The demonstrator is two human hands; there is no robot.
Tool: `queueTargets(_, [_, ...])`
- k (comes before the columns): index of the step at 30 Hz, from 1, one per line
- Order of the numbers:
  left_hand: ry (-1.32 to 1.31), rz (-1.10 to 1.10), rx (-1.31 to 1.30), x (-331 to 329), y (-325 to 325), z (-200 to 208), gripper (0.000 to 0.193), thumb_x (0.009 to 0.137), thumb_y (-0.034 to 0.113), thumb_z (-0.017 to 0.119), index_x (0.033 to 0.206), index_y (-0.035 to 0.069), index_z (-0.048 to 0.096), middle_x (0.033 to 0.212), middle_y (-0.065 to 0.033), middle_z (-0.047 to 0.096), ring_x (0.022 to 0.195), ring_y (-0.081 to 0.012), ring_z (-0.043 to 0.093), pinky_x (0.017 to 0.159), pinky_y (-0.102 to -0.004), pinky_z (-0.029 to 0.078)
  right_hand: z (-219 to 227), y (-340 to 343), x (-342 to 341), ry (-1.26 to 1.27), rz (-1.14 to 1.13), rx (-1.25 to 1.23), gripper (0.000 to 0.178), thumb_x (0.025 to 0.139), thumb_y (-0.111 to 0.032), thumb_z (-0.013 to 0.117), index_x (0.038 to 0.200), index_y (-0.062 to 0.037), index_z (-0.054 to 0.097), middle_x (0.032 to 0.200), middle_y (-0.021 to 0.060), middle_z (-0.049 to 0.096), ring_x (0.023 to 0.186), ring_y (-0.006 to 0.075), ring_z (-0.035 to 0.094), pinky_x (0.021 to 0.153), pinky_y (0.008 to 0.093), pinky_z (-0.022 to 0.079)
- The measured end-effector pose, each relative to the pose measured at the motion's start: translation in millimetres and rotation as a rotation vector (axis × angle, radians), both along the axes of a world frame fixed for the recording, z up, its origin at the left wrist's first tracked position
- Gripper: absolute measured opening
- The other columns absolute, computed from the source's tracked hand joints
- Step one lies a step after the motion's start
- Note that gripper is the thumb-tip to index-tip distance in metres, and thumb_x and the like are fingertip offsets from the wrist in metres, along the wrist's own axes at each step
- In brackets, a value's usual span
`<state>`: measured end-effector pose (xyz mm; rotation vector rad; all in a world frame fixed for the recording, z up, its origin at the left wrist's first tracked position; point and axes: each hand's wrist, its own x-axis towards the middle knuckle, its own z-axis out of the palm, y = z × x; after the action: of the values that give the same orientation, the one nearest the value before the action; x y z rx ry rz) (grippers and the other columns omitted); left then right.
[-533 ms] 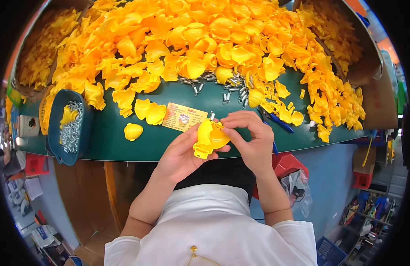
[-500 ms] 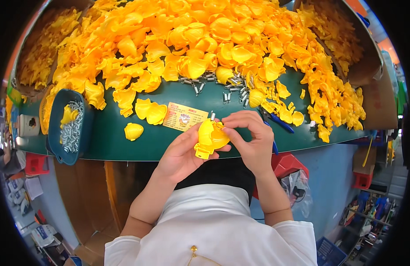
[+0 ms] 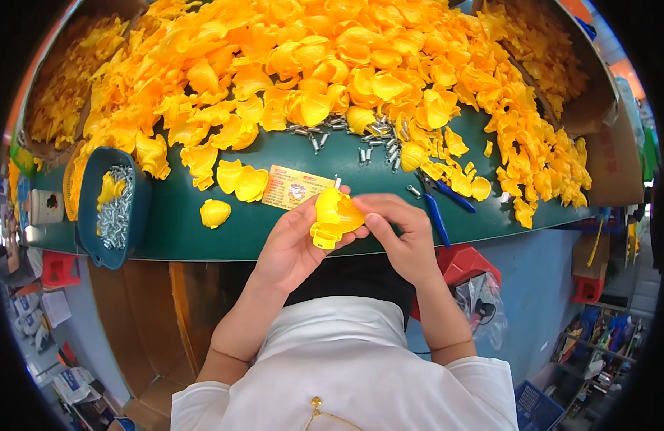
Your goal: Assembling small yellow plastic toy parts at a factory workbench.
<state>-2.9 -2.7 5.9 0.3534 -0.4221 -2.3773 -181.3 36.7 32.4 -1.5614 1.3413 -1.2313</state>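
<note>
Our left hand [image 3: 285, 241] is closed around a glossy yellow, curved plastic shell [image 3: 332, 215], held up by the near edge of the smooth green tabletop [image 3: 195, 244]. Our right hand [image 3: 402, 233] has its fingertips at the shell's right rim; whether they pinch, we cannot tell. We should cradle firmly without squeezing, keeping the slim silvery metal part [image 3: 337, 182] upright.

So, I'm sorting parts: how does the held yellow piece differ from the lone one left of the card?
The held piece is up in the left hand; the lone piece lies on the table. The held piece shows a blocky lower end; the lone piece looks mostly rounded. Both are yellow and curved.
</note>
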Motion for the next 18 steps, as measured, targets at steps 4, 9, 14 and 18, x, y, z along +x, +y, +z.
queueTargets(4, [-0.098,0.157,-0.014,-3.2,14.6,4.6,0.055,0.093,0.026,0.046,0.136,-0.002,0.027,0.133,-0.0166,0.042,0.115,-0.0279,0.051,0.091,-0.0356,0.048,-3.9,2.7,-1.0,-0.149,0.143,0.108,0.017,0.087,-0.003,0.055,0.097,-0.0001,0.068,0.099,0.0104,0.058,0.087,0.0154,0.06,0.074,0.0244,0.049])
queueTargets(9, [0.027,0.066,0.006,-0.2,12.9,9.8,0.055,0.093,0.026,0.048,0.136,-0.002,0.028,0.13,-0.0202,0.043,0.114,-0.0356,0.051,0.096,-0.0406,0.044,19.5,0.8,-11.2,-0.004,0.047,-0.038,0.015,0.079,-0.001,0.062,0.093,-0.0009,0.068,0.1,0.0109,0.061,0.092,0.0199,0.06,0.078,0.0284,0.048])
queueTargets(14, [0.01,0.034,0.064,-2.4,10.4,6.7,0.054,0.093,0.023,0.049,0.136,-0.002,0.028,0.129,-0.0169,0.045,0.113,-0.0353,0.052,0.097,-0.0412,0.043,23.9,1.2,-12.5,0.16,-0.093,-0.053,0.015,0.072,0.0,0.066,0.087,-0.0039,0.068,0.098,0.0091,0.061,0.092,0.0215,0.058,0.08,0.0307,0.044])
queueTargets(18, [-0.03,0.084,-0.036,-3.9,11.3,6.7,0.052,0.093,0.021,0.05,0.136,0.0,0.03,0.13,-0.0141,0.045,0.116,-0.0272,0.051,0.096,-0.0377,0.043,31.8,0.0,4.6,0.282,-0.081,-0.052,0.016,0.066,-0.003,0.069,0.081,-0.0065,0.069,0.096,0.0051,0.059,0.098,0.0219,0.05,0.084,0.0319,0.04])
